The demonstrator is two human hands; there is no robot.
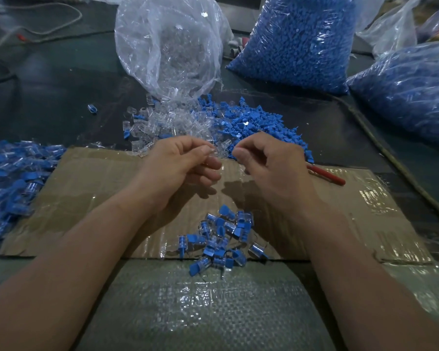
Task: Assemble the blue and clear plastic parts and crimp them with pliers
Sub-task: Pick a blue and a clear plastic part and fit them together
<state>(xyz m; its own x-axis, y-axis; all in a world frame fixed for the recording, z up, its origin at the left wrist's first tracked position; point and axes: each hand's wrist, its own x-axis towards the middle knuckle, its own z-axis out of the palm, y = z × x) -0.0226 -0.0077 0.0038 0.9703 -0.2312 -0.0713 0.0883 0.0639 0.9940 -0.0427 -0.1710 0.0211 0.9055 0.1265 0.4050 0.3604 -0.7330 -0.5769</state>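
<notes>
So, the left hand (180, 163) pinches a small see-through plastic shell (210, 149) between thumb and forefinger, above the brown cardboard sheet (91, 198). The right hand (269, 165) has its fingers curled and tips drawn together, but I can't tell if anything's in them. Just behind sit a pile of clear shells (167, 122) and a pile of blue ribbed plugs (251, 120). The red-handled pliers (326, 175) poke out from under the right hand.

Pliers (326, 175) mostly behind the right hand (271, 168), only a red handle; assembled pile (10, 178) partly beyond the left edge.
</notes>
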